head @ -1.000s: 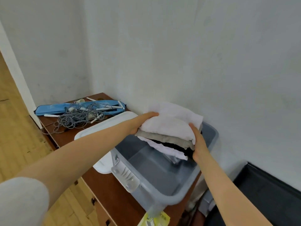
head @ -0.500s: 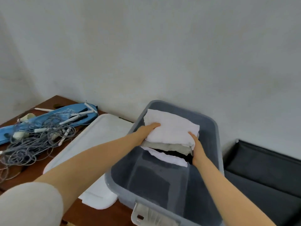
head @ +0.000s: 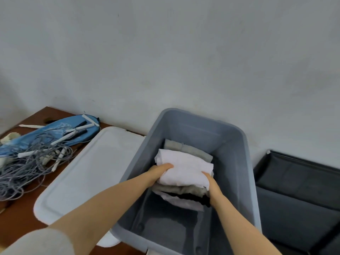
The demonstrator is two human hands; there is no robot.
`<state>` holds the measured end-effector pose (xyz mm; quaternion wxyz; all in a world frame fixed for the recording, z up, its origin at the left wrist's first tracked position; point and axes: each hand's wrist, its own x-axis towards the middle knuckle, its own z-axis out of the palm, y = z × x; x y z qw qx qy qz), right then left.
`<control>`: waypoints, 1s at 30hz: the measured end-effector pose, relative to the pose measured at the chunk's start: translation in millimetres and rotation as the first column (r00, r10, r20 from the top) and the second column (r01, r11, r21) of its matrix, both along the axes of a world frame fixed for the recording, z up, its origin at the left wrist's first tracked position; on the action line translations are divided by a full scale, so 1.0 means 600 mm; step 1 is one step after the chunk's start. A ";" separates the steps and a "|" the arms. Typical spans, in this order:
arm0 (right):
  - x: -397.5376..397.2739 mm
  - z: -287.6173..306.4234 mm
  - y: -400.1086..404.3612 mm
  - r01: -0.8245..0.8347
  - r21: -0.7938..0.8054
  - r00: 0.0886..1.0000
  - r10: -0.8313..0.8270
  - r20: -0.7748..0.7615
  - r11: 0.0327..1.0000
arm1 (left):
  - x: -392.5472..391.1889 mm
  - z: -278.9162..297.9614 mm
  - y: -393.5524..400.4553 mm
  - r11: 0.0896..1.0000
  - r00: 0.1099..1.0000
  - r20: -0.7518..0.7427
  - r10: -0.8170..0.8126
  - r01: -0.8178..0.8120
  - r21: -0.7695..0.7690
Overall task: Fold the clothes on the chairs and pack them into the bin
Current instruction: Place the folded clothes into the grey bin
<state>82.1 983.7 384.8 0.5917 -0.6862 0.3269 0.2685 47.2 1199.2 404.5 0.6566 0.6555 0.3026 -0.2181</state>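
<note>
Left hand point(head: 160, 171) and right hand point(head: 211, 183) clamp opposite sides of a stack of folded clothes point(head: 184, 174), keeping it square inside the grey bin point(head: 246, 162) at the worktop's point(head: 22, 220) right edge.

Soft, even, cool daylight; faint shadows; no glare; wide-angle bending at edges; slight softness overall.
</note>
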 end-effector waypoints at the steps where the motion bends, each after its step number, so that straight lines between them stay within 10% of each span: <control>1: 0.003 -0.005 0.004 -0.034 -0.018 0.999 0.034 -0.003 0.999 | 0.003 -0.007 0.001 1.000 1.000 -0.011 0.000 0.000 -0.001; 9: 0.004 -0.087 0.001 0.111 0.048 0.976 -0.118 0.182 0.993 | 0.027 -0.066 -0.009 0.978 0.999 0.033 -0.038 0.030 0.204; 14: 0.001 -0.121 0.015 0.051 -0.118 0.992 -0.036 0.122 0.992 | 0.033 -0.086 -0.030 0.742 0.954 0.014 -0.299 0.223 0.632; 19: 0.000 -0.113 0.014 0.041 -0.213 0.994 -0.017 0.112 0.976 | 0.043 -0.069 -0.032 0.753 0.964 -0.066 -0.256 0.242 0.612; 23: -0.020 -0.071 0.018 0.153 -0.422 0.900 0.050 0.432 0.894 | 0.030 -0.029 -0.039 0.842 0.994 0.112 0.002 -0.062 0.536; 27: -0.017 -0.016 0.048 0.195 -0.349 0.707 0.115 0.698 0.917 | 0.018 0.049 -0.015 0.843 0.947 0.317 -0.054 -0.127 0.523; 30: -0.021 0.012 0.073 -0.014 -0.213 0.732 0.155 0.664 0.977 | 0.007 0.123 0.009 0.887 0.870 0.490 -0.062 -0.177 0.427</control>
